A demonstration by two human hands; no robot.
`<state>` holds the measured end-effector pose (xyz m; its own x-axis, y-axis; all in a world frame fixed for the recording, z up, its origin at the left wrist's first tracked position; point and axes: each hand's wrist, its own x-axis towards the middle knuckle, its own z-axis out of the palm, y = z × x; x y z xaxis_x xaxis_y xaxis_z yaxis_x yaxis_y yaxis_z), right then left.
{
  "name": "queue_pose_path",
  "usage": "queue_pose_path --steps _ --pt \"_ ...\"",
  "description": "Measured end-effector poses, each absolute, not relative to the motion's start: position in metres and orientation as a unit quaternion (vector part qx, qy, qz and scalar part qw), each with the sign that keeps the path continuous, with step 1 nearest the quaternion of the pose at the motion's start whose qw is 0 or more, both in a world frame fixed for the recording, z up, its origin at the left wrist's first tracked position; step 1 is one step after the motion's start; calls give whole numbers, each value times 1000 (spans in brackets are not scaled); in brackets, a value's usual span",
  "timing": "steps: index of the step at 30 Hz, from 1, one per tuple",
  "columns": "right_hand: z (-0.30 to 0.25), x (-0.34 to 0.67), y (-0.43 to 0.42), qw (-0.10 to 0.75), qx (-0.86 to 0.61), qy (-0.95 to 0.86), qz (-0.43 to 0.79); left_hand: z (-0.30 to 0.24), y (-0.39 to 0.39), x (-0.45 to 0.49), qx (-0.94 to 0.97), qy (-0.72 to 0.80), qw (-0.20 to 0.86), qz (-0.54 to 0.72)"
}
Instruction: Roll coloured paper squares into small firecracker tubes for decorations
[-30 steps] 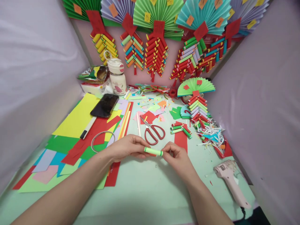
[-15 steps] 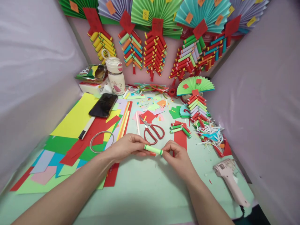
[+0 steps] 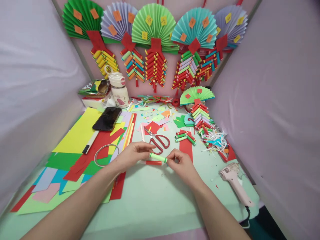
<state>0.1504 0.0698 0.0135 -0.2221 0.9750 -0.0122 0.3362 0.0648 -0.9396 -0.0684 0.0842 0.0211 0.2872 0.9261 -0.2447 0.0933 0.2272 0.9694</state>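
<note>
A light green paper roll [image 3: 158,157] with a darker green band at each end is held over the table between my hands. My left hand [image 3: 133,153] has its thumb at the roll's left end, with its index finger reaching over the top. The thumb and fingers of my right hand [image 3: 182,164] pinch the right end. Just below the roll lies an orange-red roll [image 3: 153,163]. Behind it rest scissors with red handles [image 3: 160,143], their blades pointing away. A small cluster of red and green rolls [image 3: 185,136] sits on a red paper strip [image 3: 186,151].
Coloured paper sheets [image 3: 75,140] spread across the left, under a phone [image 3: 107,119], a craft knife [image 3: 90,142] and a ring [image 3: 107,155]. A glue gun [image 3: 236,184] lies at the right. Behind stand a bottle [image 3: 119,91] and hanging paper fans [image 3: 154,26].
The camera view has tilted up and shifted, showing more of the fans. My left index finger has lifted off the roll slightly, and the orange-red roll shows more fully below.
</note>
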Motion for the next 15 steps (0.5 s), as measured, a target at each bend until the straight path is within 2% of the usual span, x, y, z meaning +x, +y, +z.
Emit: queue_pose_path --steps 6,9,11,15 --pt "10 151 70 355 -523 -574 520 25 85 -66 477 456 623 420" --pt "10 151 72 397 -510 -547 532 30 85 -63 399 454 638 477" --pt "11 152 73 454 -507 -543 492 35 82 -56 349 468 638 501" --pt "14 153 70 543 -499 -588 333 39 68 -22 289 461 688 480"
